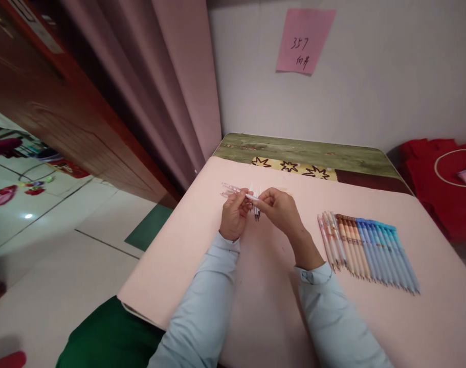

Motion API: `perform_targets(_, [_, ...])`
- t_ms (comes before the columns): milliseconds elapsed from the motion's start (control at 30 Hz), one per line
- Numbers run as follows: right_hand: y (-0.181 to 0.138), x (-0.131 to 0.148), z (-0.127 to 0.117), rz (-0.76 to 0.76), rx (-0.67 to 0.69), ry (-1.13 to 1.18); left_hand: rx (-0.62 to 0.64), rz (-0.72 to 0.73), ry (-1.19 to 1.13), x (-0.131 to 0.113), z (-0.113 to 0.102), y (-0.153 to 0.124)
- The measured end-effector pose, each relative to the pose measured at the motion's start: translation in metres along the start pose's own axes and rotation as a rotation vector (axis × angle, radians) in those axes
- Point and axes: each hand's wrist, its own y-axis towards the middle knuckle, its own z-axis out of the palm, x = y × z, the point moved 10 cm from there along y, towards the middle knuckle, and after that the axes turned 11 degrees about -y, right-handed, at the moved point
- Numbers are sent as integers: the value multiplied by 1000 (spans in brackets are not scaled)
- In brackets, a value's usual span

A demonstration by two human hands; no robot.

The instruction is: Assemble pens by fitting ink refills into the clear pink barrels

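A slim pen (pixel 250 196) with a pinkish clear barrel and a white end lies across both hands above the table. My left hand (pixel 233 217) is closed around its middle, thumb and fingers pinching it. The fingertips of my right hand (pixel 281 208) pinch the white end, and my fingers hide part of it. Several thin white refills (pixel 257 213) with dark tips lie on the table behind and between my hands. Another pinkish pen part (pixel 225 194) shows just left of my left hand, partly covered.
A neat row of pens (pixel 371 250) in pink, brown, blue and turquoise lies right of my right forearm. Pale paper (pixel 179 260) covers the table, its green patterned top (pixel 294 148) showing at the back. A wall, curtain and wooden door (pixel 90 133) stand around; red bags (pixel 436 189) are at right.
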Motion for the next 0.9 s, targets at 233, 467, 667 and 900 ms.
perform_targets(233, [-1, 1, 13, 14, 145, -13, 39, 7, 24, -1, 4, 0])
perform_targets(467, [1, -3, 16, -1, 84, 19, 48, 64, 113, -5, 8, -2])
perform_targets(667, [0, -7, 19, 6, 118, 28, 56, 47, 182, -3, 11, -5])
perform_targets(900, [0, -4, 36, -33, 246, 177, 109, -5, 159, 1, 13, -4])
